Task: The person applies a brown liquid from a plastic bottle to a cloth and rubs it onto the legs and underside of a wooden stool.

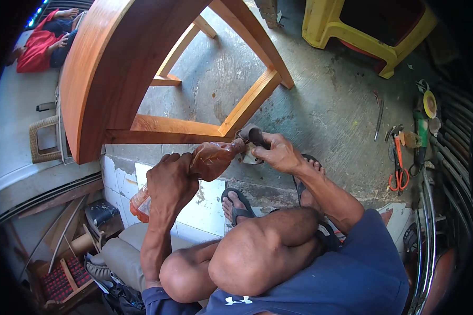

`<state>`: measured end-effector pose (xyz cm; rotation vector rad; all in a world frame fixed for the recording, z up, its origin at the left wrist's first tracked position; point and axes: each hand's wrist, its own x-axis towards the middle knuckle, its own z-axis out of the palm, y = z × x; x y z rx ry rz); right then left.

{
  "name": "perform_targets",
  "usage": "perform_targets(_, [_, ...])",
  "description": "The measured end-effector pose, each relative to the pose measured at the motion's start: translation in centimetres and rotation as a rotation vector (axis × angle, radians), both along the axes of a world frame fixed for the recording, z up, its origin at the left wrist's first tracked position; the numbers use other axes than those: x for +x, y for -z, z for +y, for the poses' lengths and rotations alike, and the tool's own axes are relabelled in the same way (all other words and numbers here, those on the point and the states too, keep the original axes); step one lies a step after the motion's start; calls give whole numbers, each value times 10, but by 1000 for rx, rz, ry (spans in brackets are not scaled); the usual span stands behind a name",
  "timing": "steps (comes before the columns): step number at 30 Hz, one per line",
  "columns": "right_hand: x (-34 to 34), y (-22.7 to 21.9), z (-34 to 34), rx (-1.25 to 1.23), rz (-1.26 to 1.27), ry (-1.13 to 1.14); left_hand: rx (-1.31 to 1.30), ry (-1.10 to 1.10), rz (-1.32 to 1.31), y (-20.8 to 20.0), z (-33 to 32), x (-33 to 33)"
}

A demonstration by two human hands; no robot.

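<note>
My left hand [172,178] is wrapped round a clear, stained plastic bottle [211,160] with reddish-brown residue or liquid in it. The bottle lies tilted, its neck up and to the right and its orange-red base showing below my left wrist. At the neck, my right hand [283,153] pinches a small dark, rounded piece [253,135], whose kind I cannot make out. A whitish scrap [252,156] hangs just under those fingers. Right beyond both hands stands a piece of brown wooden furniture [97,79] with a curved, thick edge and a lower rail [168,137].
A yellow plastic stool [347,31] is at the far right. Red-handled cutters [399,163] and a green angle grinder [420,131] lie on the concrete floor [331,115], beside metal tubes [428,220]. A seated person in red [39,50] is at the far left.
</note>
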<state>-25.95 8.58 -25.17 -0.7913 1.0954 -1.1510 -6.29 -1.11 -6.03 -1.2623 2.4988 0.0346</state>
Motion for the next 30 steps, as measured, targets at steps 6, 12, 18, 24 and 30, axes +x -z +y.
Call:
perform_targets(6, [-5,-7,4,-29,122,69,22,-19,-15,4,1,-7])
perform_targets(12, [-11,-59,0,-177,101,190,-45,-188,22,16,2,7])
perform_targets(18, [-68,-144,-104,-635,703,1046,284,-535,600,42,19,45])
perform_targets(24, [24,-159,-158,-890,1042,1108,367,-646,939,17,22,132])
perform_targets(30, [104,-136,-127,-1300,876,535,251,-731,1110,3,27,187])
